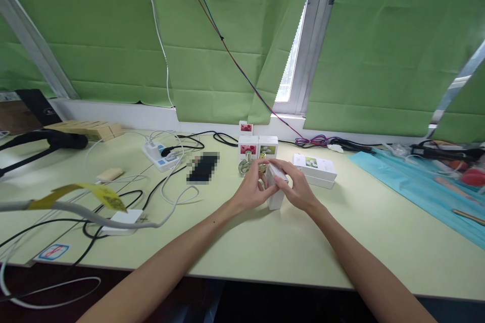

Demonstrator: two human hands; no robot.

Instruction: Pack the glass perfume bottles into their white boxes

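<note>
A small white box (275,201) stands upright on the pale table, with both of my hands around its upper end. My left hand (252,187) grips its left side, thumb and fingers bent against the top. From the right, my right hand (297,186) closes on the top edge with its fingertips. Just behind the hands are glass bottles (245,165), partly hidden by my fingers. White boxes with a red picture (247,144) and a green picture (268,147) stand behind them. To the right lies a white box with a flower picture (314,169).
A dark pixelated object (204,167) lies left of the hands. A power strip (161,157), a white adapter (123,222) and tangled cables spread across the left. Blue plastic sheeting (409,186) covers the right side. Green blinds (227,75) hang behind.
</note>
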